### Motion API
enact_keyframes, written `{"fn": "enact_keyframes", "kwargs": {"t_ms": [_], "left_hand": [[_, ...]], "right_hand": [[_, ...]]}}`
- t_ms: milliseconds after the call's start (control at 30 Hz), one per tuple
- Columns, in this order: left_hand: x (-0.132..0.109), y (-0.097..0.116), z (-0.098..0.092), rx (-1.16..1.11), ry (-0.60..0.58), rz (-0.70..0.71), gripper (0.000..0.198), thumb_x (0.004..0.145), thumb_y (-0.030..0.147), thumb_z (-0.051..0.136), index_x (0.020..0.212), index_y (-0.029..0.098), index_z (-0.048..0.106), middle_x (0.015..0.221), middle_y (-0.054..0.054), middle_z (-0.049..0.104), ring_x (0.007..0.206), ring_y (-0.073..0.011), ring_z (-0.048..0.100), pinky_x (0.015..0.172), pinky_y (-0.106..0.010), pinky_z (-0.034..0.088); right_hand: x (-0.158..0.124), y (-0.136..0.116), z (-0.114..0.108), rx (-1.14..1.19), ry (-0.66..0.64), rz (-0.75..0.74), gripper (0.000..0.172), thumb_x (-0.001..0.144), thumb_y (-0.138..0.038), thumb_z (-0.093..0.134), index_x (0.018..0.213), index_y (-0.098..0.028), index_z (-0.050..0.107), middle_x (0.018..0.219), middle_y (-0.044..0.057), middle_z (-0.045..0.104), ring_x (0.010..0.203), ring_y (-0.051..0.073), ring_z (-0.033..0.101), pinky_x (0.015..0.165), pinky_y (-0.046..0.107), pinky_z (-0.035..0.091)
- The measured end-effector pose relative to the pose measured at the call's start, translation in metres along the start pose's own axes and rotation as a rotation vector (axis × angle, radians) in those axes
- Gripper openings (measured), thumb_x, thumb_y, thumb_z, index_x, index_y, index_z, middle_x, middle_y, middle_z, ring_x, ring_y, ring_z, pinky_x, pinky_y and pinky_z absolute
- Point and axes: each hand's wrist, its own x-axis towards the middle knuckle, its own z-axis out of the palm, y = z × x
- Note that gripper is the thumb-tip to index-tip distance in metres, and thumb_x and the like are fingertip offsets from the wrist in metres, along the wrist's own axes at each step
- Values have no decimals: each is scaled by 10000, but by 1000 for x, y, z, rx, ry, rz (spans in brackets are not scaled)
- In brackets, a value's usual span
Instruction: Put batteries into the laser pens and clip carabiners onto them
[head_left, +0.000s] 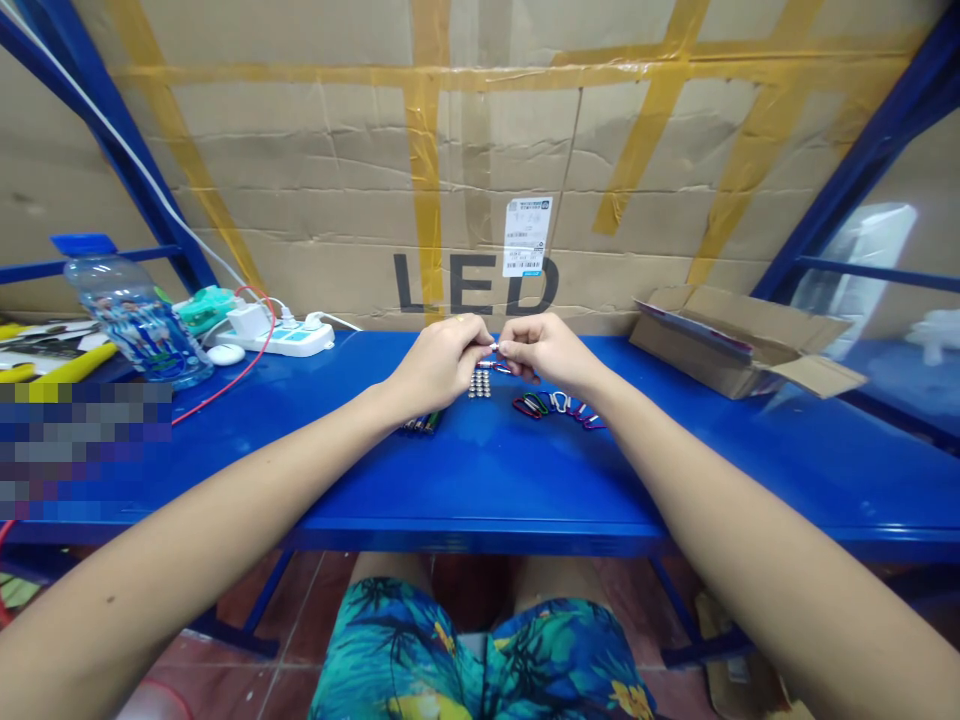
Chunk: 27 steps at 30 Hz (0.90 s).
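My left hand (448,362) and my right hand (553,350) meet above the blue table, fingertips almost touching. Between them shows a small silvery piece (494,347), pinched by my right fingers. The left fingers are closed too, but what lies inside them is hidden. Just below the hands, several small shiny metal pieces (480,384) stand in neat rows, with a red and a blue metal piece (496,368) behind them. Dark slim tubes (424,423) lie partly covered by my left wrist. Several coloured carabiners (556,403) are spread beside my right forearm.
An open cardboard box (701,345) stands at the right. On the left are a bottle with a blue cap (135,310), a white power strip (296,338) with plugs, and a red cable (247,370). A large taped carton (360,180) closes off the back of the blue table (480,480).
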Motion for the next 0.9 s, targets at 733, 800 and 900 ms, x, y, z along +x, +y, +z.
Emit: {"fn": "enact_keyframes", "kwargs": {"t_ms": [733, 800, 900], "left_hand": [[1, 1, -2, 12, -80, 3, 175, 955, 215, 512, 898, 167, 671, 868, -60, 724, 798, -183, 651, 749, -311, 474], [0, 0, -1, 30, -70, 43, 179, 964, 216, 499, 900, 167, 660, 868, -64, 714, 810, -185, 647, 763, -316, 479], [-2, -2, 1, 62, -64, 97, 186, 978, 217, 480, 912, 160, 644, 866, -71, 692, 820, -189, 634, 778, -325, 484]], "right_hand": [[0, 0, 1, -208, 53, -158, 170, 788, -223, 569, 626, -172, 555, 539, -10, 555, 543, 119, 488, 562, 257, 369], [0, -1, 1, -149, 39, -117, 171, 775, -223, 581, 616, -175, 544, 516, -16, 546, 495, 107, 466, 525, 252, 358], [0, -1, 1, -43, 23, -36, 177, 766, -226, 600, 609, -179, 535, 473, -29, 517, 414, 91, 414, 458, 248, 320]]}}
